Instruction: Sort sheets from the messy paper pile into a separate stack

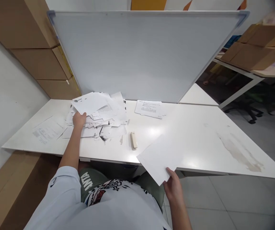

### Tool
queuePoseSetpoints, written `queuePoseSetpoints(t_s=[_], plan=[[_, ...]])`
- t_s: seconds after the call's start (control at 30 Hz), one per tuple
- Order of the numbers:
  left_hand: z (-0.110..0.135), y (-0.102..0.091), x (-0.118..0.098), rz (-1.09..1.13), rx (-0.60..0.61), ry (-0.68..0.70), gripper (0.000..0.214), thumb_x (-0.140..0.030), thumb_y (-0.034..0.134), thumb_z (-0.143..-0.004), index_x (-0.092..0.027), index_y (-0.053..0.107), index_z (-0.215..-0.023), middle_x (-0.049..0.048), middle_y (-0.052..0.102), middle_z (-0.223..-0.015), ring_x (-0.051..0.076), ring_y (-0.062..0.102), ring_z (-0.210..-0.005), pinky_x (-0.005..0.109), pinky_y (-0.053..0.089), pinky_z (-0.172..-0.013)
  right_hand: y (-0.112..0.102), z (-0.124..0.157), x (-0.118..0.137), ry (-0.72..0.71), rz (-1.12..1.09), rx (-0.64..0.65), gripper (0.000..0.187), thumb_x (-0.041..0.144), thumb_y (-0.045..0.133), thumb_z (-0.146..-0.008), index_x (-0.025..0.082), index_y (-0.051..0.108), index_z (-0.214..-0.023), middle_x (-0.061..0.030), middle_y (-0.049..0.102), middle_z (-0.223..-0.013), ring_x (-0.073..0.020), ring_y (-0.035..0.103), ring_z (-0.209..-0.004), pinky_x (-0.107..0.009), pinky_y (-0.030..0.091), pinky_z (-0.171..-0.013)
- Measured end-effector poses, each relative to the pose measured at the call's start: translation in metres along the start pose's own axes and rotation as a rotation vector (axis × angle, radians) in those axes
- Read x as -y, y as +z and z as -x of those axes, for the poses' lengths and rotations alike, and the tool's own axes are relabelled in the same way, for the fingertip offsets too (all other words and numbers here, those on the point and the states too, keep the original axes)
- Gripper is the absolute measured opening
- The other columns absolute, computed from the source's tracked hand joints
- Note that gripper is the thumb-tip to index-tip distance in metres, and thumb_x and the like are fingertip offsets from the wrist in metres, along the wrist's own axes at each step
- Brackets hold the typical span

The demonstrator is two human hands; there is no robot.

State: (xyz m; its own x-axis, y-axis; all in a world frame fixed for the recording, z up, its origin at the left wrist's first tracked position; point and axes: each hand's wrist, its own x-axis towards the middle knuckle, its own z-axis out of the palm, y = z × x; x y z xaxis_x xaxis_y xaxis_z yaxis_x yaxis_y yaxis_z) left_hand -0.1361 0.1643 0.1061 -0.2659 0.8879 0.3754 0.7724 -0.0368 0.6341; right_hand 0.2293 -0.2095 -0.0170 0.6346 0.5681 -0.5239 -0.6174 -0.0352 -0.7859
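My left hand (79,119) is at the near-left side of a messy heap of papers (115,110), its fingers closed on the corner of a printed sheet (89,103) on top. My right hand (173,185) pinches the near corner of a blank-looking white sheet of paper (160,158) between thumb and fingers. That sheet hangs partly over the table's front edge and its far part lies over the tabletop. Between the two hands lies a cream stapler (134,140). Beyond it sits a smaller, neater stack of printed papers (150,109).
A large whiteboard (147,57) stands along the back of the white table (199,134). Cardboard boxes (39,64) are piled at the left. A single printed sheet (48,131) lies on the table's left part. Another table with boxes (254,56) stands at the far right.
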Motion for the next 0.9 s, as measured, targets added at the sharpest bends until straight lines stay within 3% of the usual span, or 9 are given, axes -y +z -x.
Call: queuePoseSetpoints(t_s=[0.1, 0.2, 0.27, 0.37, 0.43, 0.5, 0.6, 0.73, 0.9], plan=[[0.031, 0.003, -0.009, -0.017, -0.139, -0.167, 0.051, -0.028, 0.07, -0.08, -0.008, 0.042, -0.119, 0.0202, 0.053, -0.122, 0.041, 0.046, -0.123, 0.064, 0.037, -0.102, 0.016, 0.018, -0.004, -0.025, -0.048, 0.031, 0.03, 0.033, 0.078, -0.066, 0.025, 0.064, -0.092, 0.0006, 0.072, -0.091, -0.0216, 0.069, -0.087, -0.033, 0.06, -0.073], [0.112, 0.007, -0.036, 0.242, -0.209, -0.112, 0.05, -0.029, 0.062, -0.086, -0.016, 0.038, -0.128, 0.0187, 0.044, -0.137, 0.035, 0.037, -0.134, 0.057, 0.029, -0.113, 0.031, 0.037, -0.003, -0.129, -0.117, 0.143, 0.035, 0.032, 0.075, -0.072, 0.028, 0.064, -0.106, 0.0016, 0.072, -0.101, -0.0203, 0.067, -0.1, -0.035, 0.057, -0.09], [0.19, 0.01, -0.057, 0.406, -0.033, -0.028, 0.033, -0.046, 0.052, -0.091, -0.02, 0.052, -0.111, 0.0125, 0.06, -0.115, 0.027, 0.059, -0.108, 0.046, 0.05, -0.095, 0.042, 0.049, -0.002, -0.157, -0.199, 0.174, 0.044, 0.03, 0.075, -0.072, 0.03, 0.062, -0.114, 0.0024, 0.072, -0.108, -0.019, 0.066, -0.105, -0.035, 0.053, -0.099], [0.3, 0.015, -0.084, 0.957, 0.657, 0.033, 0.058, -0.067, 0.057, -0.082, -0.024, 0.056, -0.12, 0.0118, 0.066, -0.111, 0.027, 0.063, -0.105, 0.041, 0.054, -0.088, 0.055, 0.064, -0.005, -0.097, -0.284, 0.217, 0.054, 0.028, 0.078, -0.069, 0.032, 0.062, -0.12, 0.0036, 0.071, -0.113, -0.0196, 0.065, -0.108, -0.037, 0.049, -0.105], [0.343, 0.014, -0.095, 1.161, 0.821, -0.083, 0.067, -0.071, 0.064, -0.075, -0.025, 0.058, -0.122, 0.0116, 0.067, -0.113, 0.028, 0.065, -0.105, 0.04, 0.055, -0.087, 0.06, 0.073, -0.011, -0.027, -0.281, 0.283, 0.059, 0.028, 0.079, -0.066, 0.033, 0.062, -0.122, 0.0037, 0.071, -0.114, -0.0216, 0.065, -0.109, -0.041, 0.047, -0.106], [0.356, 0.011, -0.1, 1.237, 0.848, -0.228, 0.063, -0.064, 0.072, -0.072, -0.024, 0.061, -0.119, 0.0096, 0.07, -0.109, 0.027, 0.067, -0.099, 0.039, 0.055, -0.085, 0.058, 0.081, -0.019, 0.043, -0.25, 0.346, 0.062, 0.027, 0.082, -0.062, 0.033, 0.063, -0.121, 0.003, 0.072, -0.114, -0.0234, 0.064, -0.111, -0.044, 0.045, -0.108], [0.346, 0.007, -0.1, 1.192, 0.787, -0.328, 0.05, -0.051, 0.078, -0.071, -0.023, 0.066, -0.11, 0.0066, 0.073, -0.105, 0.024, 0.069, -0.093, 0.036, 0.055, -0.084, 0.049, 0.087, -0.028, 0.113, -0.195, 0.45, 0.06, 0.023, 0.086, -0.056, 0.032, 0.067, -0.112, 0.0019, 0.072, -0.111, -0.0239, 0.063, -0.111, -0.045, 0.042, -0.11], [0.326, 0.011, -0.091, 1.101, 0.636, -0.196, 0.046, -0.049, 0.075, -0.074, -0.025, 0.066, -0.112, 0.0048, 0.073, -0.11, 0.023, 0.067, -0.102, 0.037, 0.053, -0.093, 0.03, 0.066, -0.021, 0.054, -0.23, 0.562, 0.043, 0.035, 0.085, -0.06, 0.03, 0.07, -0.1, -0.0011, 0.072, -0.107, -0.0231, 0.064, -0.105, -0.045, 0.043, -0.107], [0.295, 0.02, -0.077, 0.947, 0.678, 0.008, 0.04, -0.05, 0.07, -0.079, -0.021, 0.069, -0.106, 0.0077, 0.074, -0.105, 0.026, 0.068, -0.1, 0.04, 0.055, -0.091, 0.018, 0.001, 0.022, -0.189, -0.222, 0.405, 0.033, 0.039, 0.083, -0.063, 0.028, 0.069, -0.09, 0.0024, 0.07, -0.09, -0.0159, 0.064, -0.087, -0.037, 0.048, -0.095]])
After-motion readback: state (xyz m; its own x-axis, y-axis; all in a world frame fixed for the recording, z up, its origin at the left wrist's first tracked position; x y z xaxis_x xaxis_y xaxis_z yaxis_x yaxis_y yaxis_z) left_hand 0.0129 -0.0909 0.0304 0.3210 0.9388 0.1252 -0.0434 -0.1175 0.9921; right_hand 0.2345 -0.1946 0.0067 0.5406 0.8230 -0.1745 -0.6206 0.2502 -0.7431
